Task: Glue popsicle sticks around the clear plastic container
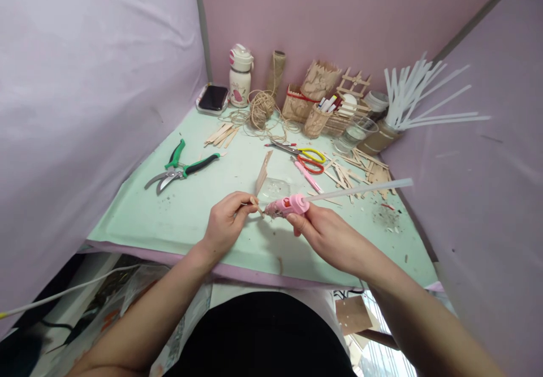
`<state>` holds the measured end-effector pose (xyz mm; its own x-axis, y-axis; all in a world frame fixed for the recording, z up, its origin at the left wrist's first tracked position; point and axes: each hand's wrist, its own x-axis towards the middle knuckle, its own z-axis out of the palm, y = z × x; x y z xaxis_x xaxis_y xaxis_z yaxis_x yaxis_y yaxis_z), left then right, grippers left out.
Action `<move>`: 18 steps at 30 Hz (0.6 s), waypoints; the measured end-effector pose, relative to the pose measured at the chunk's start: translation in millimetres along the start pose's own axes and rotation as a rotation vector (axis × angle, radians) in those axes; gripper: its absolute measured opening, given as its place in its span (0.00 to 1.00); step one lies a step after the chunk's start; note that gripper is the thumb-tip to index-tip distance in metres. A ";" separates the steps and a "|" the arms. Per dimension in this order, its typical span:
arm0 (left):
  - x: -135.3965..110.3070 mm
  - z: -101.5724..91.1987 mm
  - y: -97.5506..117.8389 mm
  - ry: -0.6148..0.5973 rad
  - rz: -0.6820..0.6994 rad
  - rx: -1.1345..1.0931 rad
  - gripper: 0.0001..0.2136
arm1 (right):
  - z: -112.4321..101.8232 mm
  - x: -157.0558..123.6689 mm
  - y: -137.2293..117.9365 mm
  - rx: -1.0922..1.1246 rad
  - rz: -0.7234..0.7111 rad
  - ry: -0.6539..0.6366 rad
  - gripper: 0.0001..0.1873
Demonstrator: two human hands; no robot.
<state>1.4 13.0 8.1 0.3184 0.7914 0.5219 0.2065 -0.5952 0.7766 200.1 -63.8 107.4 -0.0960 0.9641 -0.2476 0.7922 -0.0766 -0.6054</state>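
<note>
My left hand is closed in a pinch on a short wooden craft stick. My right hand is wrapped round a pink hot glue gun, whose nozzle points left and meets or nearly meets the end of that stick. A long whitish glue stick juts from the gun's back, to the right. Just beyond the hands, a thin wooden piece stands tilted beside a small clear plastic dish. The trigger side of the gun is hidden by my fingers.
Pruning shears lie open at left. Scissors and a pink pen lie beyond the gun. Loose craft sticks, a twine ball, a bottle, a phone and a holder of glue sticks line the back and right.
</note>
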 end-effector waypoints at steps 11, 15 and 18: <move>0.0 1.1 -0.6 -0.009 -0.004 -0.018 0.05 | 0.1 -1.7 -0.8 0.018 -0.016 0.005 0.25; 0.1 0.8 -1.1 -0.012 -0.006 -0.022 0.05 | -1.0 -2.4 -2.5 0.007 -0.009 0.004 0.25; 0.1 -0.2 -0.3 -0.015 -0.006 -0.020 0.05 | -0.5 -1.8 -1.9 -0.001 0.009 -0.008 0.25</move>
<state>1.3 13.4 8.0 0.3314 0.7926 0.5119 0.1900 -0.5875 0.7866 199.1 -65.2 109.4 -0.0941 0.9613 -0.2589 0.7937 -0.0845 -0.6024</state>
